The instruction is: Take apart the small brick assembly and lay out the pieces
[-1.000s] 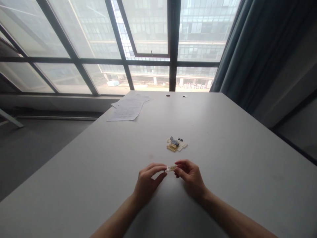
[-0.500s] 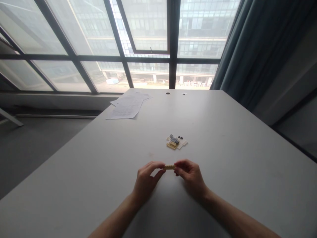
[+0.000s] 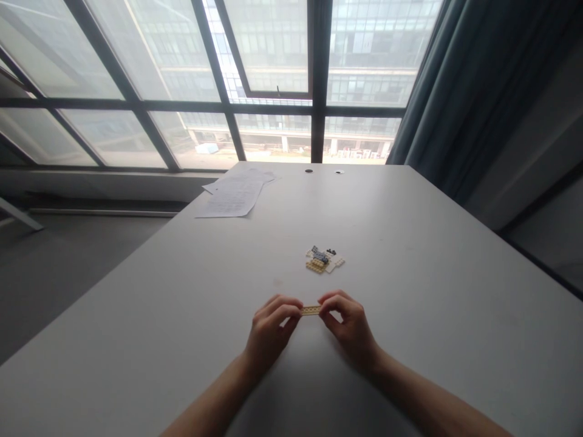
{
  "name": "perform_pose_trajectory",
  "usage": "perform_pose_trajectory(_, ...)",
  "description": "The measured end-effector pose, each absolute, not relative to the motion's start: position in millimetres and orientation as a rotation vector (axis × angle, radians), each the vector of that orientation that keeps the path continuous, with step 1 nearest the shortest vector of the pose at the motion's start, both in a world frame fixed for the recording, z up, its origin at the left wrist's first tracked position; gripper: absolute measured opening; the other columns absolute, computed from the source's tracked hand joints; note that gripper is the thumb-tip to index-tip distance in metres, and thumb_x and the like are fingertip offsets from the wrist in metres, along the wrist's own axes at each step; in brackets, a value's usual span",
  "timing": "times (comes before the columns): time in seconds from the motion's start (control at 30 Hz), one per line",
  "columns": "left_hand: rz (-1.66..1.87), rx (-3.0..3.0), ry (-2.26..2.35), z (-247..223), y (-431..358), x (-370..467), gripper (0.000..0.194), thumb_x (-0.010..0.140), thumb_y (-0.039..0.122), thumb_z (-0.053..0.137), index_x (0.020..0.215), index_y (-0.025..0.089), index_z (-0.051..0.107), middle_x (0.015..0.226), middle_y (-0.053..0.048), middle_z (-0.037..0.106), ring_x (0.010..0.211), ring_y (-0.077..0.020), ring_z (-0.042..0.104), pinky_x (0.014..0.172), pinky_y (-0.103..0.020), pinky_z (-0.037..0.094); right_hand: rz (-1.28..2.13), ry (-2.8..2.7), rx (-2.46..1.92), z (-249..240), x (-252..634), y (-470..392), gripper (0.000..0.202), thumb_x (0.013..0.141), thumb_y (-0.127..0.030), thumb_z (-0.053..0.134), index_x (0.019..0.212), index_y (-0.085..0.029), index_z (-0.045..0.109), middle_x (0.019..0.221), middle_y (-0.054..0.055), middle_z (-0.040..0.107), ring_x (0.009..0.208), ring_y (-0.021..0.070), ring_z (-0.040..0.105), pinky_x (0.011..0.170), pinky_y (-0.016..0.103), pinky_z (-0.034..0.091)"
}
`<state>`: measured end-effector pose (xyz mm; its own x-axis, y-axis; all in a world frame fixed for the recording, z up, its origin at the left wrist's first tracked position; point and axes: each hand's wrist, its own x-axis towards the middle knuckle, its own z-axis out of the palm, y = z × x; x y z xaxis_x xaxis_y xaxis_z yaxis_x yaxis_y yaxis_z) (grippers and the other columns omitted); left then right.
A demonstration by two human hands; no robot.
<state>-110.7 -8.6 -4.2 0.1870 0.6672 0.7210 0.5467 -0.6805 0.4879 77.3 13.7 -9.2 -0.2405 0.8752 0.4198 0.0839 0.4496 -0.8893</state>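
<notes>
Between my two hands is a long, thin tan building-block plate (image 3: 311, 310), its hollow underside turned toward me. My left hand (image 3: 272, 325) pinches its left end between thumb and fingers. The right end is pinched in the same way by my right hand (image 3: 348, 323). Both ends of the plate are hidden by fingertips. Just beyond the hands lies a small pile of building-block pieces (image 3: 334, 261), white, tan, grey and black, some overlapping.
The pieces lie on a white table (image 3: 191, 315). Printed sheets of paper (image 3: 234, 197) rest at its far left. Two small round fittings (image 3: 308, 171) sit near the far edge, below a large window. A dark curtain (image 3: 437, 103) hangs on the right.
The tan plate has been turned over in my fingers, from its studded edge showing to its hollow underside showing. The pile has not moved.
</notes>
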Motion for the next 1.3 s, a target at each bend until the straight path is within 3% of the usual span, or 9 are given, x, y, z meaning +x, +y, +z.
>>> perform_pose_trajectory(0.33, 1.564, 2.260, 1.303, -5.2, -8.8, -109.8, 0.008, 0.084, 0.014, 0.062, 0.088, 0.020, 0.065, 0.084, -0.003, 0.069, 0.078, -0.0129, 0.066, 0.072, -0.024, 0.054, 1.060, -1.698, -1.019, -11.0, 76.2, 9.7, 0.010, 0.076, -0.012, 0.063, 0.081, -0.020, 0.068, 0.074, 0.001, 0.067, 0.068, 0.0143, 0.062, 0.068, 0.026, 0.049)
perform_pose_trajectory(0.5, 1.542, 2.252, 1.312, -6.5, -8.4, -110.3, 0.016, 0.085, 0.013, 0.060, 0.098, 0.020, 0.064, 0.093, -0.005, 0.070, 0.085, -0.0146, 0.067, 0.077, -0.026, 0.055, 1.260, -1.640, -0.946, -15.3, 74.0, 7.1, 0.029, 0.075, -0.018, 0.067, 0.104, -0.020, 0.063, 0.079, 0.002, 0.071, 0.070, 0.0155, 0.065, 0.064, 0.026, 0.050)
perform_pose_trajectory(0.67, 1.428, 2.276, 1.304, -5.8, -8.6, -110.3, 0.021, 0.087, 0.014, 0.056, 0.106, 0.020, 0.062, 0.095, -0.007, 0.071, 0.086, -0.0161, 0.068, 0.078, -0.029, 0.055, 1.414, -1.558, -0.826, -16.3, 73.2, 5.5, 0.040, 0.074, -0.022, 0.072, 0.111, -0.022, 0.059, 0.078, 0.001, 0.070, 0.071, 0.0158, 0.066, 0.068, 0.029, 0.051)
perform_pose_trajectory(0.9, 1.332, 2.211, 1.294, -6.1, -8.5, -108.7, 0.006, 0.087, 0.020, 0.059, 0.087, 0.019, 0.065, 0.082, -0.005, 0.068, 0.076, -0.0150, 0.065, 0.071, -0.026, 0.053, 1.280, -1.576, -0.886, -11.3, 74.8, 6.3, 0.019, 0.080, -0.036, 0.068, 0.086, -0.018, 0.068, 0.074, 0.003, 0.068, 0.068, 0.0148, 0.060, 0.067, 0.027, 0.048)
perform_pose_trajectory(1.0, 1.211, 2.204, 1.265, -6.4, -10.3, -108.6, 0.010, 0.088, 0.021, 0.057, 0.091, 0.019, 0.067, 0.080, -0.004, 0.067, 0.073, -0.0139, 0.063, 0.068, -0.024, 0.051, 1.248, -1.544, -0.918, -11.9, 75.5, 8.9, 0.022, 0.084, -0.038, 0.063, 0.079, -0.017, 0.066, 0.070, 0.002, 0.065, 0.065, 0.0142, 0.057, 0.063, 0.026, 0.046)
perform_pose_trajectory(1.13, 1.163, 2.219, 1.245, -7.7, -12.5, -108.4, 0.022, 0.090, 0.022, 0.055, 0.110, 0.021, 0.063, 0.081, -0.004, 0.067, 0.073, -0.0135, 0.062, 0.069, -0.025, 0.051, 1.265, -1.481, -0.986, -13.3, 76.1, 12.3, 0.027, 0.087, -0.040, 0.057, 0.074, -0.016, 0.065, 0.065, 0.001, 0.062, 0.062, 0.0136, 0.055, 0.061, 0.025, 0.044)
perform_pose_trajectory(1.3, 1.250, 2.227, 1.253, -6.7, -11.1, -107.0, 0.009, 0.089, 0.022, 0.057, 0.092, 0.019, 0.064, 0.074, -0.003, 0.066, 0.067, -0.0124, 0.061, 0.065, -0.024, 0.050, 1.287, -1.456, -0.987, -12.5, 75.8, 12.1, 0.030, 0.087, -0.042, 0.057, 0.073, -0.016, 0.065, 0.065, 0.002, 0.063, 0.061, 0.0132, 0.056, 0.060, 0.025, 0.045)
